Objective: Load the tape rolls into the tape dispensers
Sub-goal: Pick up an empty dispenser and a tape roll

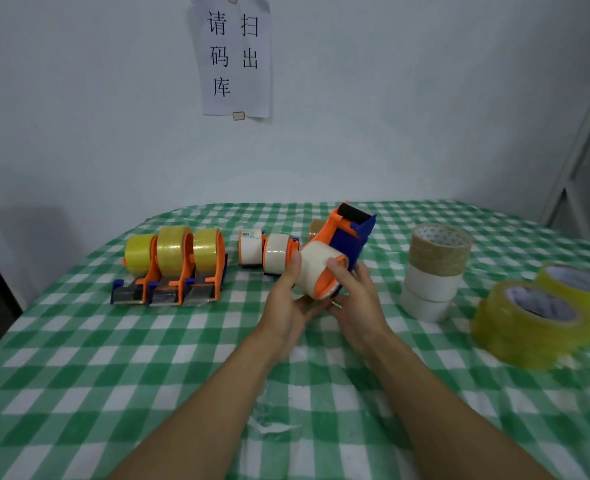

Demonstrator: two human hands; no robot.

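Both hands hold one orange-and-blue dispenser [345,237] lifted off the surface [148,358], tilted, roller end pointing up and away. White tape roll [316,261] sits on its hub, right between the two grips. Left hand [285,306] grip: thumb pressed on the roll's left side, fingers curled underneath. Right hand [359,299] grip: thumb on the orange hub face, fingers wrapped under the dispenser body. On the surface: three yellow-loaded dispensers [176,265] far left, two white-loaded dispensers [276,252] just behind the hands, brown-and-white roll stack [432,271] right, yellow rolls [532,320] far right.
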